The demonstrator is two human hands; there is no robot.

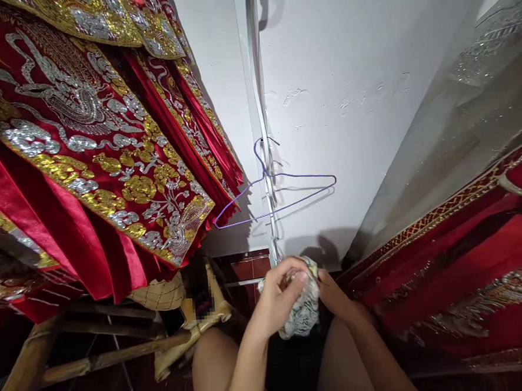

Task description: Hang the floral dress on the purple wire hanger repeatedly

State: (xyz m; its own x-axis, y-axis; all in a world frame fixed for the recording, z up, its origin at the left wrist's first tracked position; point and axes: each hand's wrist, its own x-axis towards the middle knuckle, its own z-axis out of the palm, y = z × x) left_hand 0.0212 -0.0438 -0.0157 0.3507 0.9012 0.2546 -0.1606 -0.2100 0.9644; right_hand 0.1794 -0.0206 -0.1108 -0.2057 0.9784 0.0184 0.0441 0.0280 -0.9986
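A pale, crinkled cloth with white, grey-green and yellowish patches is bunched up in front of my lap. My left hand is closed on its upper part, thumb and fingers pinching the fabric. On the far right side of the bundle, my right hand grips its edge, its fingers partly hidden behind the cloth. Beyond the hands, a purple wire hanger hangs bare from a white metal upright against the wall.
Red satin costumes with gold and silver sequins hang at left. Below them stand a bamboo frame and a woven hat-like item. A red embroidered cloth fills the right side. The white wall has peeling paint.
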